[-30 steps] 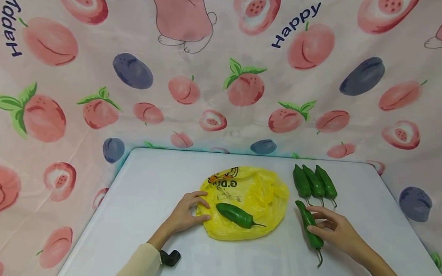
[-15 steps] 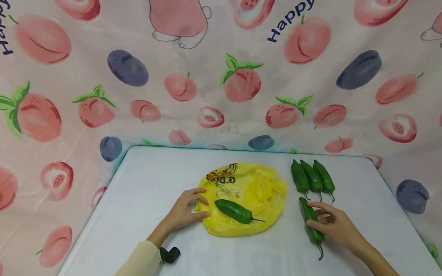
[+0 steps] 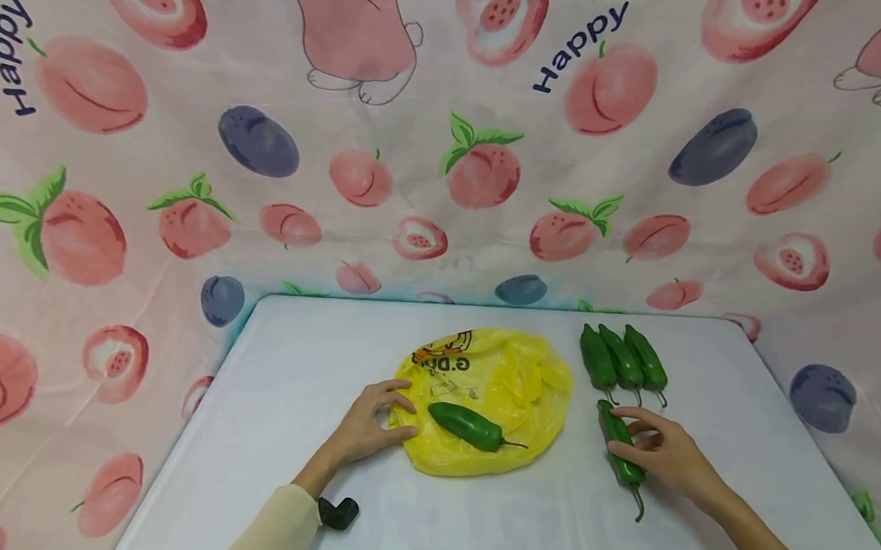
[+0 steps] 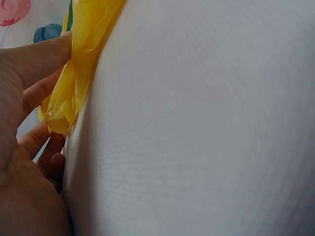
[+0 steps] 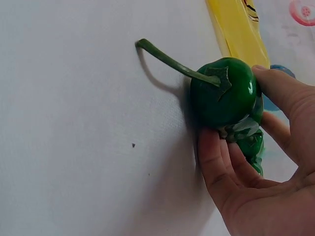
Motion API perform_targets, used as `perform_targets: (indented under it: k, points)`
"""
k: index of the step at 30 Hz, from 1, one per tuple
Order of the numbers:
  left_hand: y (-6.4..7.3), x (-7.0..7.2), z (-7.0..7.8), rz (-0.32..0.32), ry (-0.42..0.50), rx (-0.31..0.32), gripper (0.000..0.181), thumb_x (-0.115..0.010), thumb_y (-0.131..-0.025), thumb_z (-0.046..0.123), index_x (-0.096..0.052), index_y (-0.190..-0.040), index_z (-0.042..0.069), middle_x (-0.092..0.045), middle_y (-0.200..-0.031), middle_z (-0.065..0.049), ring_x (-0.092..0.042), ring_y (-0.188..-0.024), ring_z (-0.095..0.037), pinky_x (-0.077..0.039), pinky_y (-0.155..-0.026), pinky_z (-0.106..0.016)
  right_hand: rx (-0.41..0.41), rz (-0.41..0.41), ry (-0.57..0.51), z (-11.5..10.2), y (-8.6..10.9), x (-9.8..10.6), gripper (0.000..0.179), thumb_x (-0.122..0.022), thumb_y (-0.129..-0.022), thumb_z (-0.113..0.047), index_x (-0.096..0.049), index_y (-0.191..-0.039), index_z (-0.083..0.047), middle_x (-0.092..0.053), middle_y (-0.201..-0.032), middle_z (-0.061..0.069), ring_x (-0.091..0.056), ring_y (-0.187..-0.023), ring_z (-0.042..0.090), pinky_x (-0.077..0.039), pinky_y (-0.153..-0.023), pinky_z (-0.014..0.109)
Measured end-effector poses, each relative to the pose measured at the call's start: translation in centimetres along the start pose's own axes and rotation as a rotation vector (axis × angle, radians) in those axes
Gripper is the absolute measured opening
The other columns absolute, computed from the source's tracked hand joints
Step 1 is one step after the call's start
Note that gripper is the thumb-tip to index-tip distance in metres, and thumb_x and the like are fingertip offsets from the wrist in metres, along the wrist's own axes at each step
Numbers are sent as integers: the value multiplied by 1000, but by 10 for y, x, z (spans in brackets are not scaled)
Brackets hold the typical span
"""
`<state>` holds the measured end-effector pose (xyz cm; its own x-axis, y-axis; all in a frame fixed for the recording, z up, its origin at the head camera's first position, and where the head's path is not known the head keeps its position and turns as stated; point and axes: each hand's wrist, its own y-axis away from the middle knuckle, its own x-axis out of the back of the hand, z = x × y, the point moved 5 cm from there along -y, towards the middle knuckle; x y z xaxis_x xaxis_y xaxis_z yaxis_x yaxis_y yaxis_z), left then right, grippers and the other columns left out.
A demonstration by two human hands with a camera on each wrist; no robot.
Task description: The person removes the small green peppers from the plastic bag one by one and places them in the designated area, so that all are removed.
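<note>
A yellow plastic bag with dark print lies flat mid-table, and a green chili pepper rests on it with its stem to the right. My left hand holds the bag's left edge, thumb and fingers apart in a curve around it; in the left wrist view the yellow plastic bunches between them. On the right, my right hand grips another green chili pepper, its stem toward me. In the right wrist view that pepper's stem end faces the camera, with thumb and fingers on opposite sides.
Several more green chili peppers lie side by side, tips away from me, just beyond the right hand. The white table ends at the back against a peach-print cloth. Dark camera mounts sit at both wrists.
My right hand has shifted the gripped pepper slightly to the right and turned it a little. The left hand stays at the bag's edge. The head view moves slightly.
</note>
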<state>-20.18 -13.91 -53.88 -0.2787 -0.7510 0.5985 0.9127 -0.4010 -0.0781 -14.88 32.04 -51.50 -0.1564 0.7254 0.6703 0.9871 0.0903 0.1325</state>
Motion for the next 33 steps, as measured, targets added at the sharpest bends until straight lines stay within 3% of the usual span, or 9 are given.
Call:
perform_targets:
  k: [15,33]
  points:
    - [2,-1,-1,-5,10,9,22,-86,-84,39,-73,-101,33,-53,-150,1,-40,-142,-30,-27,-117,-61,-23,9,63,-4,-5,-1,59,-82,-89,-38,-61,-137,-10,-65,-111,13,-62,-89,21,-53,-68,31]
    - [-2,3,3,-1,-4,-16,22,-86,-84,35,-73,-101,30,-54,-148,0,-41,-141,-31,-28,-117,-60,-11,-31,47,-12,-6,5,60,-82,-89,-36,-60,-137,-9,-66,-112,14,-62,-88,21,-53,-71,33]
